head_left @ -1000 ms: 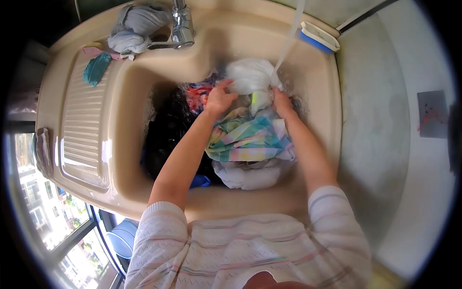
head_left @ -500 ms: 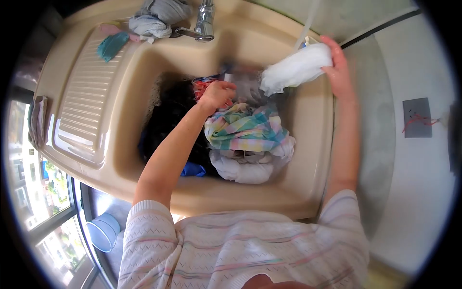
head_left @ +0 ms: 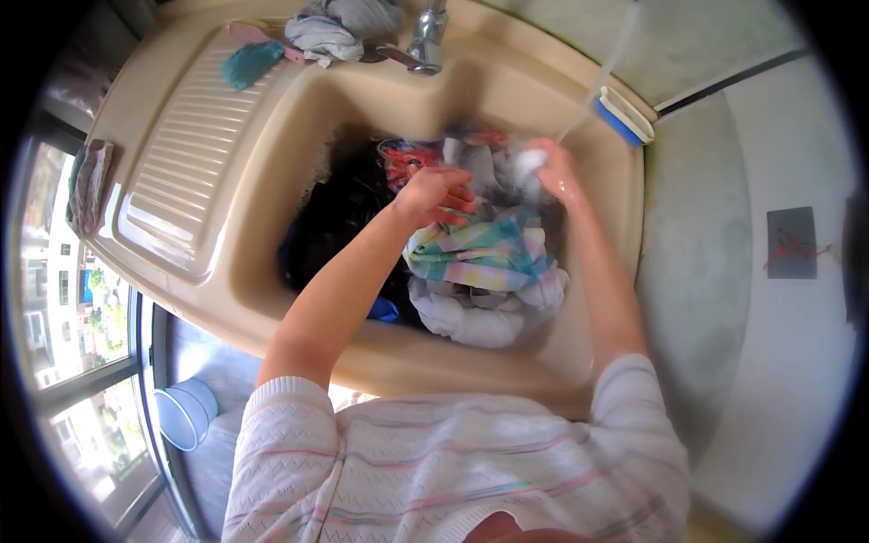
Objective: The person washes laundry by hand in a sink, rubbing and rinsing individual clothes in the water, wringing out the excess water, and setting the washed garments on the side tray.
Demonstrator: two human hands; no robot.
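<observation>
Several wet garments lie in the basin of a beige laundry sink. My right hand is closed on a white cloth, low over the basin's right side, where the cloth is partly blurred. Over the middle of the wash, my left hand has its fingers apart and holds nothing. Beneath and beside it are a pastel checked cloth and a red patterned cloth. Dark clothes fill the left of the basin; a white garment lies near its front.
A tap stands at the back, beside a bundled grey cloth. On the ribbed drainboard sits a teal item. A blue and white brush rests at the right rear corner. A light blue bucket stands below left.
My right hand has brought the white cloth down and left from the right rim into the basin, uncovering the brush. My left hand stays over the clothes, fingers more spread. The view has shifted slightly.
</observation>
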